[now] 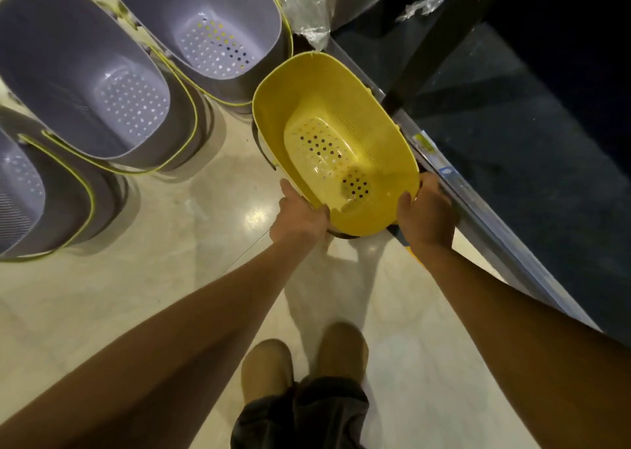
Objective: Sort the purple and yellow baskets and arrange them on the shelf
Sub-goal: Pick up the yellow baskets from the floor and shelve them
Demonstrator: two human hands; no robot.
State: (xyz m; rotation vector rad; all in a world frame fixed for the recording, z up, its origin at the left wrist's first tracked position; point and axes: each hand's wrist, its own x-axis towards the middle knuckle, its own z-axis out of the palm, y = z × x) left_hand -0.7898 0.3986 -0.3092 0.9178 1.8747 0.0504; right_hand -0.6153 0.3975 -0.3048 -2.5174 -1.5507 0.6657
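I hold a yellow basket [341, 107] with a perforated bottom above the floor, right beside the dark shelf [512, 141]. My left hand [300, 214] grips its near rim on the left. On the right of that rim sits my right hand [426, 209], close to the shelf's metal edge [478, 216]. A dark handle hangs under the basket. Three purple baskets stand on the floor to the left: one far [211, 14], one in the middle [68, 55], one at the left edge [30, 189]. Each has a thin yellow handle.
The shelf's dark upright post [440, 35] rises just behind the yellow basket. Crumpled clear plastic wrap [307, 8] lies at the shelf's far corner. The floor [170, 243] is glossy beige tile. My feet [300, 363] are below, close to the shelf.
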